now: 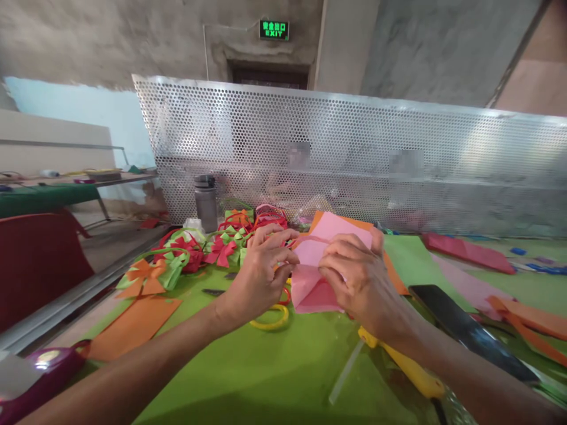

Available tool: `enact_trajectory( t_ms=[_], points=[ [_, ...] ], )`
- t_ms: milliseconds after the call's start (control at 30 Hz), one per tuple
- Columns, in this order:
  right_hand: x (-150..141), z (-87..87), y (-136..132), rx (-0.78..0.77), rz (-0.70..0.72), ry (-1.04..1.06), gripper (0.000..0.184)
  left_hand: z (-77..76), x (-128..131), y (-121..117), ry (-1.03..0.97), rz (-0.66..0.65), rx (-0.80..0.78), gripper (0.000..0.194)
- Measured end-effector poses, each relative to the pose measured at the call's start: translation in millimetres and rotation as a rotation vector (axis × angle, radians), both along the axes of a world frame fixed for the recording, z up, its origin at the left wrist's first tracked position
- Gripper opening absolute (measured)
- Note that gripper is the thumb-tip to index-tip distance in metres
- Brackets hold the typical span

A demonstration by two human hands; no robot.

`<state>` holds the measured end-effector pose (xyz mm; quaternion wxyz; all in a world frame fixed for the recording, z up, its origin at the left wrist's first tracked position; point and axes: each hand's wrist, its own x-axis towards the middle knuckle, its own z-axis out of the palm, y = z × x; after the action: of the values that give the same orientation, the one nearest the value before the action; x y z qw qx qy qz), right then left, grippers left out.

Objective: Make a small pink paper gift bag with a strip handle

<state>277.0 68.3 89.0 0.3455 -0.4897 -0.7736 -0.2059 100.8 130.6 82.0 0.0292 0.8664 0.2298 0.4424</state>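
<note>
A small pink felt pouch (pixel 315 290) is held above the green table, its open mouth facing me. My right hand (pixel 354 274) is closed with thumb and fingers pinching the pouch's right upper edge. At the left upper edge, my left hand (pixel 269 265) is closed too, its thumb and fingertips pinching the felt. A thin pink strip (pixel 312 238) runs between the fingers of both hands. Behind the pouch lie flat pink (pixel 334 227) and orange (pixel 392 274) felt pieces. Scissors with a yellow handle (pixel 271 320) lie below my left hand, partly covered by it.
A yellow glue gun (pixel 414 369) with a clear stick lies by my right forearm, near a black phone (pixel 469 330). Finished felt bags with bows (pixel 221 251), a grey bottle (pixel 206 203) and orange felt (pixel 137 324) are left. A perforated metal screen (pixel 354 141) stands behind.
</note>
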Motion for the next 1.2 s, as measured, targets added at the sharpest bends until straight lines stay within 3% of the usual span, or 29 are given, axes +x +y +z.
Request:
enact_trajectory(
  t_ms=[200,333,400,533,633,700,800,867,1000,1133,1200],
  points=[
    [3,1.0,5,-0.03,0.019,0.031,0.025,-1.8,0,3,0.013,-0.045,-0.002,0.025],
    [8,6.3,8,-0.088,0.007,0.146,0.021,5.0,-4,4,-0.188,-0.08,-0.063,0.023],
    [10,8.0,11,-0.14,0.043,0.246,0.017,8.5,-6,5,-0.378,-0.078,-0.23,0.028],
    [11,6.7,16,-0.229,0.166,0.483,0.014,5.9,-6,12,-0.682,-0.132,-0.73,0.04],
    [8,4.3,17,-0.325,0.171,0.635,0.013,-5.4,-4,11,-0.712,-0.205,-1.113,0.043],
    [6,2.6,16,-0.398,0.153,0.703,0.013,-15.8,-4,6,-0.673,-0.326,-1.339,0.047],
    [0,-1.4,15,-0.476,0.164,0.731,0.014,-32.6,-10,-8,-0.6,-0.503,-1.532,0.053],
    [-5,-5.4,15,-0.501,0.177,0.718,0.014,-42.8,-15,-16,-0.579,-0.578,-1.552,0.057],
    [-13,-13.9,17,-0.53,0.179,0.681,0.015,-55.5,-26,-23,-0.562,-0.682,-1.448,0.055],
    [-17,-17.8,19,-0.547,0.19,0.633,0.018,-58.1,-33,-25,-0.512,-0.674,-1.37,0.066],
    [-20,-18.0,19,-0.535,0.198,0.601,0.017,-59.2,-35,-28,-0.497,-0.648,-1.346,0.063]
  ],
)
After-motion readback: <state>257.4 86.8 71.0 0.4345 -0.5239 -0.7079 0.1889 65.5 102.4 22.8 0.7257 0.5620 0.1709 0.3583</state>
